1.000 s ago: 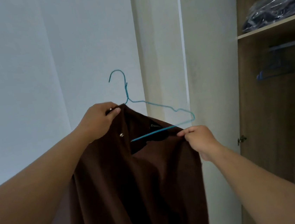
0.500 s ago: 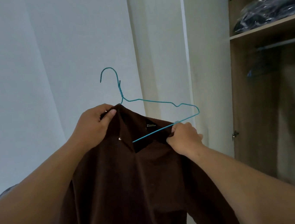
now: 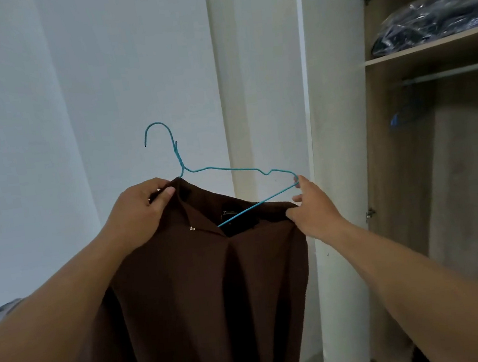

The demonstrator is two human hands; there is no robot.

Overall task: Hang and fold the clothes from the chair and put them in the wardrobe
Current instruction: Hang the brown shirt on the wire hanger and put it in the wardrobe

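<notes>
Hanging half-threaded on a blue wire hanger (image 3: 230,170), a brown shirt (image 3: 208,288) is pinched at the collar by the left hand (image 3: 142,209) and at the shoulder by the right hand (image 3: 312,205).

Left hand (image 3: 140,213) clenched, right hand (image 3: 314,211) pinching

Pale white walls (image 3: 86,79) meet at a corner beside an open wooden wardrobe (image 3: 402,162). A plastic-wrapped dark bundle (image 3: 434,20), possibly clothing, sits on its upper shelf (image 3: 431,47) above a rail (image 3: 451,71).
</notes>
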